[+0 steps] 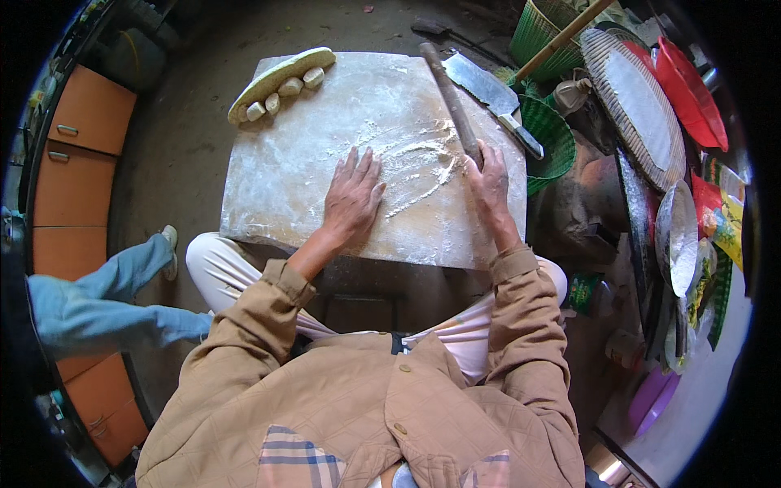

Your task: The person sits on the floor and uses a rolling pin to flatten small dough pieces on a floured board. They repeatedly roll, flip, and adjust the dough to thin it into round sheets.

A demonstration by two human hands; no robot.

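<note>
My left hand (354, 194) lies palm down on a floured wooden board (287, 183), fingers slightly apart and holding nothing. At the board's right side my right hand (490, 183) grips the near end of a wooden rolling pin (451, 100), which points away from me. Loose flour (421, 174) is smeared in curved streaks between the two hands. A long flat piece of dough (280, 82) rests along the far left edge, partly past the rim. Several small cut dough pieces (290, 86) sit against its near side.
A cleaver (485, 85) lies at the board's far right, its handle overhanging the edge. Beyond are a green basket (549, 146), a corrugated round tray (640, 104) and a metal ladle (680, 244) with white powder. A person's legs (116, 305) are at left, near orange cabinets (73, 195).
</note>
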